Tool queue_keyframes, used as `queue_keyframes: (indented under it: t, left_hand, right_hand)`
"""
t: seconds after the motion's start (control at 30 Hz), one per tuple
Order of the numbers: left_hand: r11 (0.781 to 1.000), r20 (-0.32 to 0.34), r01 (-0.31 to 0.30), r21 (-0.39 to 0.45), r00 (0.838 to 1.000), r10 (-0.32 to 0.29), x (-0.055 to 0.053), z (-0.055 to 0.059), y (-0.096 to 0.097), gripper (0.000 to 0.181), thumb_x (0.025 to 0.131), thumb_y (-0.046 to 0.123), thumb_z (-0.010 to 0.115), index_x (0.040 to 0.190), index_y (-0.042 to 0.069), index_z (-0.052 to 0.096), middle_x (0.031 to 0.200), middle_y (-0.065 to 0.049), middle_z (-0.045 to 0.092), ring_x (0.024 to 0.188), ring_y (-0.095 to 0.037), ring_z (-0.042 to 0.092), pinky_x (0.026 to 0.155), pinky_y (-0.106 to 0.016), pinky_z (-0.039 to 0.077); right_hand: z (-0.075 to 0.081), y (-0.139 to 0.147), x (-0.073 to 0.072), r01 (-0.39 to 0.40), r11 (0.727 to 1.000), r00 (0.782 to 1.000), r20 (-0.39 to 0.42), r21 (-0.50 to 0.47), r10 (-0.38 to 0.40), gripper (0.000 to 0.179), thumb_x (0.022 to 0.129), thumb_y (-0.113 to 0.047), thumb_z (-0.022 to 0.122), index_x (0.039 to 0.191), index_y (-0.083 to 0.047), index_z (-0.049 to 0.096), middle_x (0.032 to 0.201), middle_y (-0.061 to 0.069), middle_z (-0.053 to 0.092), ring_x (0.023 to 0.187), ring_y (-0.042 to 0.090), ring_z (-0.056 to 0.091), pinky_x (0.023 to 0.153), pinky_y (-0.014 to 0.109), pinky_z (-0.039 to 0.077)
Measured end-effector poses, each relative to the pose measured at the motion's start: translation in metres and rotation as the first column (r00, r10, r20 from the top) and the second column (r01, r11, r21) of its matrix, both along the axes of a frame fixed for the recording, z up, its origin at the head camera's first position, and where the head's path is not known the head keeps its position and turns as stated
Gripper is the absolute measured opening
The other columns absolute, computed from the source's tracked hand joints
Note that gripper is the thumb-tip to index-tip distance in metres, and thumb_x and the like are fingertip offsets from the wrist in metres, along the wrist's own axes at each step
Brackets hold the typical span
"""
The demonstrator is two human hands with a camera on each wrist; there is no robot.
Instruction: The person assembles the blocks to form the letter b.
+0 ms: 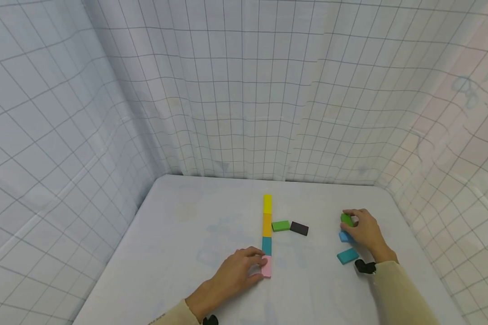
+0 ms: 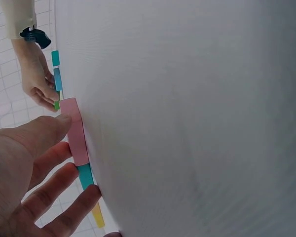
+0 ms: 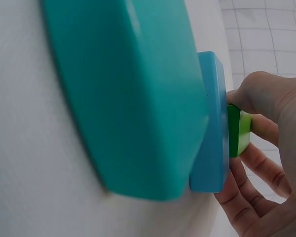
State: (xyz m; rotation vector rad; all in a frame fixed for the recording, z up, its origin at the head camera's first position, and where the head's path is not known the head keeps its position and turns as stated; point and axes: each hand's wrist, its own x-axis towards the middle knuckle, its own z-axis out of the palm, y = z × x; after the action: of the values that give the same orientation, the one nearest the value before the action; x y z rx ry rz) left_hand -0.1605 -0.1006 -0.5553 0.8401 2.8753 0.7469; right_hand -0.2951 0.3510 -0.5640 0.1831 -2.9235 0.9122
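My left hand [image 1: 237, 271] rests with thumb and spread fingertips along the left edge of a pink block [image 1: 267, 267]. That block is the nearest in a straight column, touching a teal block [image 1: 266, 246], with an orange block [image 1: 267, 225] and a yellow block [image 1: 267, 204] beyond. On the right, my right hand [image 1: 366, 230] pinches a green block [image 1: 346, 220] between thumb and fingers. Right beside it lies a light blue block [image 3: 214, 123], partly covered by the hand in the head view. Another teal block [image 3: 133, 98] lies nearer the right wrist.
A second green block [image 1: 280, 226] extends rightward from the orange block's side. Close to its right end, a black block [image 1: 299, 228] lies at a slant. White gridded cloth [image 1: 244, 90] hangs around the back and sides of the white table [image 1: 179, 234].
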Motion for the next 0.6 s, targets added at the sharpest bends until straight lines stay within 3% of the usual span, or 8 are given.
queue_keyframes:
  t: [0.6]
  left_hand:
    - [1.000, -0.004, -0.016, 0.003, 1.000, 0.016, -0.001, -0.003, 0.000, 0.040, 0.101, 0.027, 0.095, 0.140, 0.022, 0.087, 0.147, 0.002, 0.079, 0.130, -0.023, 0.077, 0.111, -0.045, 0.067]
  right_hand:
    - [0.004, -0.015, 0.008, 0.003, 1.000, 0.999, -0.043, -0.009, -0.003, 0.051, 0.106, -0.017, 0.085, 0.152, 0.002, 0.072, 0.142, 0.036, 0.064, 0.098, 0.032, 0.070, 0.073, 0.032, 0.052]
